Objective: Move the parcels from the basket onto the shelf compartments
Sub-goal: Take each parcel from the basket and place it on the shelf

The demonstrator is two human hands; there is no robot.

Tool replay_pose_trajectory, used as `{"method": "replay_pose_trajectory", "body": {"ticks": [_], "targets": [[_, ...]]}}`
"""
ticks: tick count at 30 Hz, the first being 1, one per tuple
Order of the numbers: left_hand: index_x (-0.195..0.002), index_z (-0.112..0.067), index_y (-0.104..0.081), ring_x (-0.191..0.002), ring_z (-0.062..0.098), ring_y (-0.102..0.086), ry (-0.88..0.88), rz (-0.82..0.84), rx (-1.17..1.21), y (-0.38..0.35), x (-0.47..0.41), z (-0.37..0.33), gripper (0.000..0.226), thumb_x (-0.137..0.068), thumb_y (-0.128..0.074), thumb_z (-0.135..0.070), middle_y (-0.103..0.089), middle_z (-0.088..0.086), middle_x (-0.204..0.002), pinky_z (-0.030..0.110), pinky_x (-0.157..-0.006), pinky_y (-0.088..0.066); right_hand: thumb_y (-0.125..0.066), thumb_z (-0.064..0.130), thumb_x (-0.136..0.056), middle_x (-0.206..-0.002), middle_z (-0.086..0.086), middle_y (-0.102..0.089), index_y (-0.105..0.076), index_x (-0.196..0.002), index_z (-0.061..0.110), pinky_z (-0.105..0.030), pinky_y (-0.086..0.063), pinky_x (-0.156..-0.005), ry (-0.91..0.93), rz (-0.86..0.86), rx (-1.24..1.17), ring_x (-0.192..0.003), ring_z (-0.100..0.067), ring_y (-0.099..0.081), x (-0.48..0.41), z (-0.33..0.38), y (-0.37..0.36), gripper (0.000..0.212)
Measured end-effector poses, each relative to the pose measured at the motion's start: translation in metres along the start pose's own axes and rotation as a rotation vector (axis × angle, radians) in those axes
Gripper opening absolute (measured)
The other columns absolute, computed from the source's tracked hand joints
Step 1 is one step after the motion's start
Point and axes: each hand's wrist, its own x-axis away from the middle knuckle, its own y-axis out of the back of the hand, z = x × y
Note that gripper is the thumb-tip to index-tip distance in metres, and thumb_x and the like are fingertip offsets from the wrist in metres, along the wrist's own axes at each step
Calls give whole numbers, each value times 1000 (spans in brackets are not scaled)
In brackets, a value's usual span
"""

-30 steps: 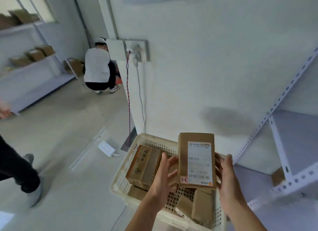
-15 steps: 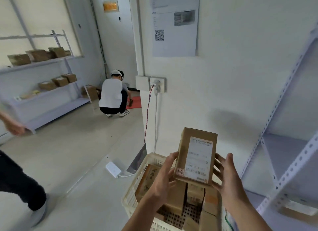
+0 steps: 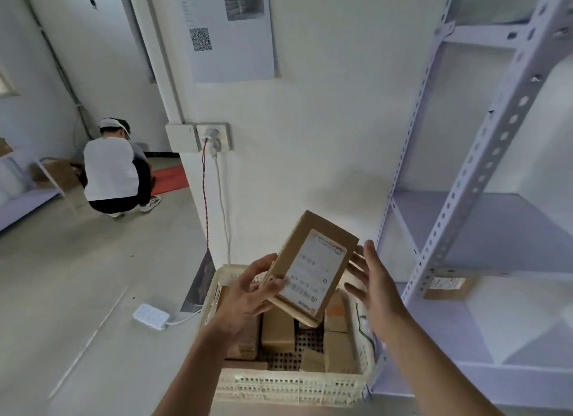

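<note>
Basket (image 3: 288,387) sits on the floor right below you, its right side tight against the shelf (image 3: 483,173). Loose parcels (image 3: 277,328) lie in it, brown cardboard, some upright and some flat.

Your left grip (image 3: 245,294) is closed on the held parcel (image 3: 313,266), thumb on the front at the lower left corner and fingers behind. The parcel is above the basket, tilted to the right, white label facing you.

Your right grip (image 3: 375,288) is open, fingers spread, just beside the parcel's right edge. Can't tell if it touches.

On the right, another parcel (image 3: 446,287) lies flat on a low shelf level, at the front edge by the post.

On the floor left of the basket is a white power strip (image 3: 151,316). Its cable runs toward the wall.

Farther back is a wall socket (image 3: 214,136) with two leads plugged in. Far left, a person (image 3: 111,170) crouches, back to you, next to a red mat (image 3: 169,178). A notice (image 3: 229,30) with a QR code hangs high on the wall.
</note>
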Motion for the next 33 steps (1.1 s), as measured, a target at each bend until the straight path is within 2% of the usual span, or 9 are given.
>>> {"method": "replay_pose_trajectory", "body": {"ticks": [6,10,15,19,22,24,28,30,33], "targets": [[-137,-15,-68,-116,40,-69,71,166,-49,25,-7,-21,67,-76,-85,-38,-73,22,-119,51,-97,-56,-51,72,-84,-158,12,-47,-40,-158,35,-44,-36,-121,58,30,141,-141,-10,-48,8,17,15,83],[-135,-11,-66,-110,38,-69,108,300,-128,21,-14,-31,64,-79,-80,-38,-72,23,-117,48,-94,-55,-57,82,-83,-163,17,-41,-40,-157,44,-44,-30,-123,57,148,280,-150,-10,-39,21,13,18,85],[-136,-12,-66,-111,41,-67,128,384,-93,8,-17,-33,63,-79,-81,-37,-70,25,-119,53,-97,-50,-70,87,-72,-158,14,-50,-51,-150,46,-49,-27,-127,13,193,330,-149,-14,-43,47,3,24,90],[-137,-20,-66,-113,41,-67,88,370,-44,-9,-17,-33,62,-80,-82,-37,-68,20,-123,58,-98,-51,-78,73,-75,-135,4,-72,-67,-137,34,-49,-42,-118,20,120,267,-130,-21,-64,65,-1,36,75],[-145,-27,-60,-118,31,-72,39,260,21,-29,-12,-37,77,-76,-86,-46,-65,7,-140,49,-96,-59,-72,51,-86,-112,-5,-81,-77,-120,18,-36,-53,-93,64,-6,172,-104,-21,-77,80,5,41,48],[-152,-28,-52,-122,28,-71,-1,213,42,-41,-7,-37,89,-75,-86,-56,-62,6,-146,47,-96,-59,-75,49,-83,-115,-10,-79,-79,-116,12,-37,-54,-90,90,-119,104,-109,-27,-75,88,7,46,50],[-161,-35,-40,-148,23,-50,-62,157,39,-66,15,-33,103,-75,-69,-85,-52,-2,-160,57,-123,-35,-73,55,-77,-98,-10,-82,-80,-92,17,-41,-61,-82,107,-261,-26,-92,-27,-78,101,11,60,42],[-164,-36,-35,-157,17,-32,-69,140,46,-82,30,-30,119,-66,-59,-98,-37,-9,-169,58,-127,-17,-71,58,-79,-99,-9,-82,-80,-95,16,-43,-62,-86,124,-303,-72,-93,-27,-79,107,11,66,46],[-168,-40,-24,-157,21,-33,-71,166,106,-106,50,-23,128,-60,-57,-102,-27,-11,-174,61,-126,-24,-67,58,-87,-102,-5,-82,-79,-101,17,-45,-62,-89,157,-349,-129,-95,-25,-79,117,11,76,46]]}}
